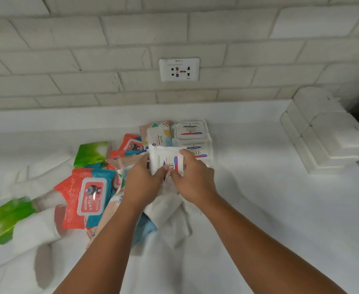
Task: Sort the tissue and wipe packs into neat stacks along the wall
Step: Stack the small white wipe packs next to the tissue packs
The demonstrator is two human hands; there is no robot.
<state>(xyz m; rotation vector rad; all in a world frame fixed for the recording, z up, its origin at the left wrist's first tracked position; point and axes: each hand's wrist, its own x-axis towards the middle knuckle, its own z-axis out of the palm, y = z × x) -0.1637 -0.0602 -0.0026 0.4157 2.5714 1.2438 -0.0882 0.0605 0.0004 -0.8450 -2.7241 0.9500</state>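
Both hands are on one pack: left hand (144, 179) and right hand (193, 177) each pinch the white Dove pack (166, 155), fingers curled round its near end, thumbs on the printed face. It is held off the desk (259, 209), straight below the wall socket (179, 69) and on my side of it. Two matching Dove packs (192, 130) lie flat between the socket and the held one, close to the wall, overlapping rather than squared. Below and left of the socket sits the unsorted heap: a red wipes pack (89, 194) with a hard flip lid, a green pack (92, 153), and a second green pack (6, 217) farther left, which is blurred. Well to the right of the socket, plain white tissue blocks (327, 128) are stacked at the wall. Handling, my guess: the Dove pack is a soft film wrapper, light, yielding in the middle and a bit slick. I would hold it by the two short ends, where the fold gives purchase, and set it down flat. The wipes pack looks heavier and floppier; I would grip it across the lid, which is its one stiff part.
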